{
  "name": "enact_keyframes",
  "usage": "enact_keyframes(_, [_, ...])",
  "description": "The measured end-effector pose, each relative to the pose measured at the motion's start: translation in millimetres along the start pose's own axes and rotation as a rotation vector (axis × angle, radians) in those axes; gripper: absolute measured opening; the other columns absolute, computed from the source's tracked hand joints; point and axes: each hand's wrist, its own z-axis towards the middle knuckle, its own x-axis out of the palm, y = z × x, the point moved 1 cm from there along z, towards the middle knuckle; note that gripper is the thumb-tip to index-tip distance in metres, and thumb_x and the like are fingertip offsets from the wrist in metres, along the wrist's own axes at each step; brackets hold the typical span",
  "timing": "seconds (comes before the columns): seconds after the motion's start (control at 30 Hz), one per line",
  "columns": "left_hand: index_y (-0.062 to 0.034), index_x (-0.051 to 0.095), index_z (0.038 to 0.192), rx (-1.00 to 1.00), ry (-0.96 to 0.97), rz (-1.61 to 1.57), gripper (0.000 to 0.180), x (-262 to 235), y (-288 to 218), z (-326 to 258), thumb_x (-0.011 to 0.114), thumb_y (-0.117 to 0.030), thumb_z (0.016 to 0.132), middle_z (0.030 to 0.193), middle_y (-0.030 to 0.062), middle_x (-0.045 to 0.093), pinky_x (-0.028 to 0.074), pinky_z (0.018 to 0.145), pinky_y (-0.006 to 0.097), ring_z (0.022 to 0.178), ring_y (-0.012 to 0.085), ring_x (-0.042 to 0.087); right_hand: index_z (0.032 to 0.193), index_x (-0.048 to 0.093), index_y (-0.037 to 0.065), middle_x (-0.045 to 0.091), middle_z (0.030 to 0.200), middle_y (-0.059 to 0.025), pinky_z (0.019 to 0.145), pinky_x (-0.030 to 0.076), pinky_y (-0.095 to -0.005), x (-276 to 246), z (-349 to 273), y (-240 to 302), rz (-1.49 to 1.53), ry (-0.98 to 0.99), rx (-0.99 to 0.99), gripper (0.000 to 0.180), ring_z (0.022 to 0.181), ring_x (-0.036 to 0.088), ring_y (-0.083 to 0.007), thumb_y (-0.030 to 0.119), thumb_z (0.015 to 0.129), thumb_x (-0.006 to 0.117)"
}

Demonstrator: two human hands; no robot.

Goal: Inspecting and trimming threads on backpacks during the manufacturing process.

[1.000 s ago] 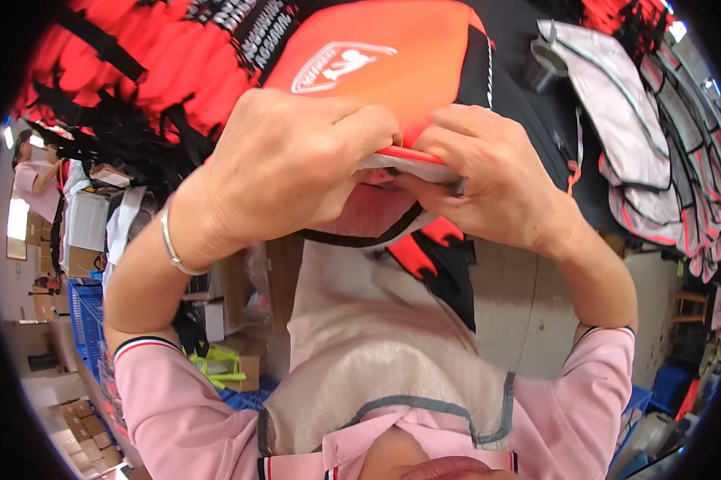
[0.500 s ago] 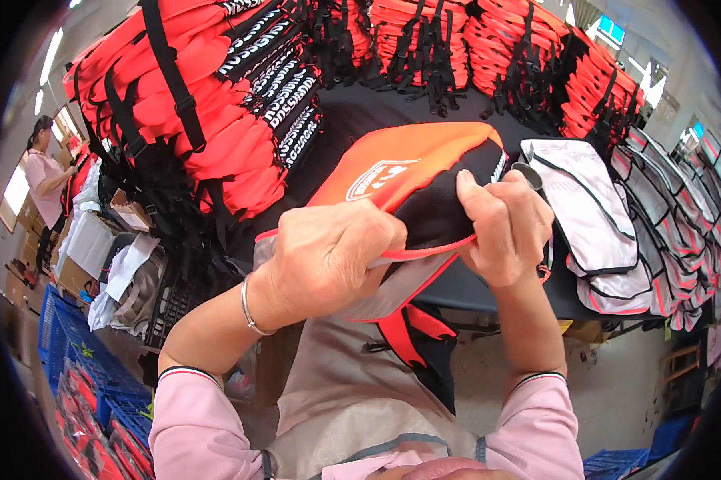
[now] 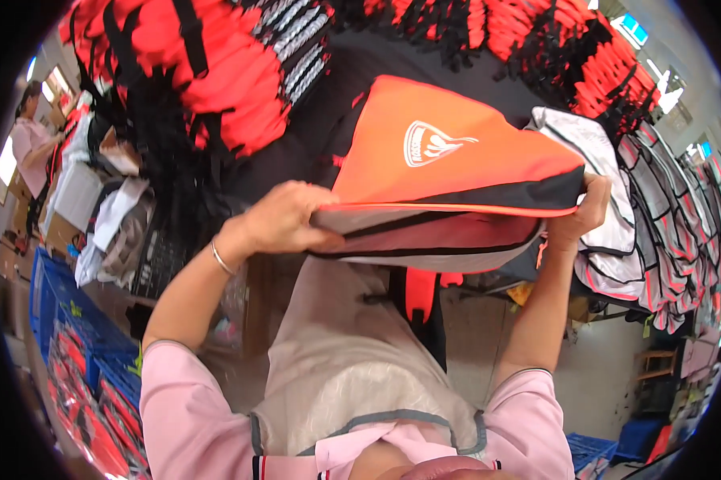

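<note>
An orange and black fabric bag (image 3: 464,152) with a white printed emblem is held up in front of me over the black-covered table. Its mouth gapes toward me, and the pale grey lining shows inside, edged with dark binding. My left hand (image 3: 290,218) pinches the bag's left corner at the rim, thumb below and fingers on top. At the opposite corner my right hand (image 3: 586,212) is closed round the edge, its fingertips partly hidden by the fabric. A red strap (image 3: 420,294) hangs below the bag.
Tall stacks of red bags with black straps (image 3: 232,112) stand at the back left, with more along the far edge. Grey-white bag pieces (image 3: 608,232) overlap at the right. Blue crates (image 3: 80,320) sit low on the left. Another person (image 3: 34,144) stands far left.
The bag has been turned and spread wide, so its emblem and lining now show. My left hand has moved left and my right hand right and slightly down, stretching the rim between them.
</note>
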Motion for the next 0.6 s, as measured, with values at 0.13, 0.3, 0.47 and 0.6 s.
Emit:
enact_keyframes(0.13, [-0.0009,0.063,0.086,0.002,-0.014,0.054,0.036,7,12,-12,0.077,-0.03,0.071,0.073,0.0183,0.06,0.048,0.064,0.047,0.073,0.0404,0.06,0.101,0.055,-0.001,0.059,0.087,-0.015,0.071,0.047,-0.0395,-34,-32,-11,-0.037,0.836,0.193,0.027,0.081,0.056,-0.0409,0.005,0.078,0.067])
enact_keyframes(0.3, [-0.0056,0.069,0.094,0.065,0.312,0.023,0.039,48,-10,17,0.08,-0.034,0.071,0.071,0.0195,0.061,0.048,0.061,0.045,0.072,0.0401,0.06,0.117,0.063,0.001,0.066,0.103,-0.0125,0.079,0.052,-0.0294,-60,15,48,0.075,0.983,0.516,0.04,0.093,0.065,-0.0203,-0.002,0.078,0.07])
enact_keyframes(0.47, [-0.0059,0.068,0.098,0.086,0.365,-0.103,0.041,71,-7,24,0.08,-0.033,0.069,0.073,0.018,0.062,0.049,0.062,0.044,0.072,0.0385,0.061,0.101,0.059,-0.004,0.062,0.084,-0.025,0.07,0.048,-0.0438,12,-57,154,0.621,1.597,0.111,0.043,0.08,0.061,-0.0421,0.022,0.075,0.08])
enact_keyframes(0.6, [-0.0042,0.062,0.103,-0.021,0.495,-0.036,0.044,84,11,-15,0.08,-0.019,0.066,0.085,0.0122,0.067,0.051,0.069,0.043,0.086,0.0325,0.065,0.106,0.06,-0.003,0.061,0.086,-0.0262,0.069,0.047,-0.0431,25,-93,165,0.682,1.827,0.238,0.039,0.082,0.06,-0.0435,0.02,0.079,0.077])
